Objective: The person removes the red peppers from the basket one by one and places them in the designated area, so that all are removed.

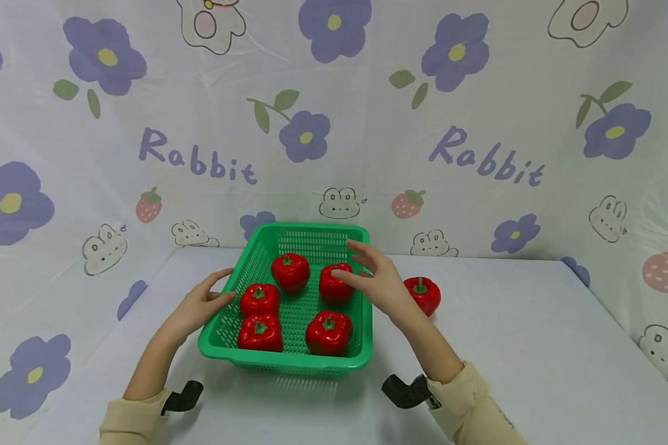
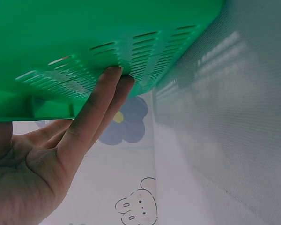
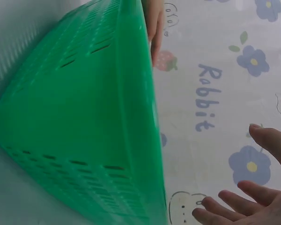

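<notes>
Left hand flat against the basket wall, right hand open above the rim, holding nothing. Sixth pepper on the surface needs a firm whole-hand grip.

Between my left hand and right hand: green basket, five peppers; right of right hand, loose pepper, then bare table.

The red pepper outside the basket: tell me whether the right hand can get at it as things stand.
Probably yes. The red pepper sits on the table just right of the green basket, with nothing over it. The right hand hovers open above the basket's right rim, right beside it.
</notes>
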Action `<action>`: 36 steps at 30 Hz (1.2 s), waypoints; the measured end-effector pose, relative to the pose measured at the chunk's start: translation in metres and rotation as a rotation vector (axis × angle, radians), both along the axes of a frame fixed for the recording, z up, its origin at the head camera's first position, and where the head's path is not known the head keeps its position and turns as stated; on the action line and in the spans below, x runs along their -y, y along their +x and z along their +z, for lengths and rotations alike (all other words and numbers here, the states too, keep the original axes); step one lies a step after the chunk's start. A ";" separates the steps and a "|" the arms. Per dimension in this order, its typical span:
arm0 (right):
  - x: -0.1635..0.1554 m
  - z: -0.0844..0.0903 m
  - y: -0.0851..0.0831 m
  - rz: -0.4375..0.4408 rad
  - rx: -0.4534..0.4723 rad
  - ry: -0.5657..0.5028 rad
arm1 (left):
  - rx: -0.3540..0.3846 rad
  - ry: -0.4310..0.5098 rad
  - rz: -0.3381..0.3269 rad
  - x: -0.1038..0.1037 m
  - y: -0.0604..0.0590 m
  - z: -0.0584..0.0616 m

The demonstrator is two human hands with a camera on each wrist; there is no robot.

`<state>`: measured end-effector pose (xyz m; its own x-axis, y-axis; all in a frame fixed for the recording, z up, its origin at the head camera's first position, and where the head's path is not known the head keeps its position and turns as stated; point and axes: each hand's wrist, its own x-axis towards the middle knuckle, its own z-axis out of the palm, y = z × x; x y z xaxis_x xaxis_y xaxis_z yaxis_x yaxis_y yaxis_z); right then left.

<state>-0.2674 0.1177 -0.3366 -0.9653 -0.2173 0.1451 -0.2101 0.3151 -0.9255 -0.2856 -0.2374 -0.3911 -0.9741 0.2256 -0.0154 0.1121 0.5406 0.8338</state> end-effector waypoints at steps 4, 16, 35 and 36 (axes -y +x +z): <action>0.007 0.000 -0.001 0.013 0.011 -0.007 | 0.005 0.001 -0.001 0.000 0.000 0.000; 0.038 -0.004 0.002 0.084 0.050 -0.025 | 0.001 0.003 -0.011 0.002 -0.002 0.001; 0.063 -0.015 0.009 0.212 0.131 -0.010 | 0.001 -0.007 -0.007 0.001 -0.001 0.000; 0.065 -0.015 0.009 0.214 0.134 -0.005 | 0.000 -0.007 -0.008 0.001 -0.002 0.000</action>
<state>-0.2581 0.0531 -0.3516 -0.9080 -0.4185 0.0206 -0.1471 0.2723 -0.9509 -0.2872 -0.2389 -0.3913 -0.9722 0.2336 -0.0174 0.1162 0.5453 0.8301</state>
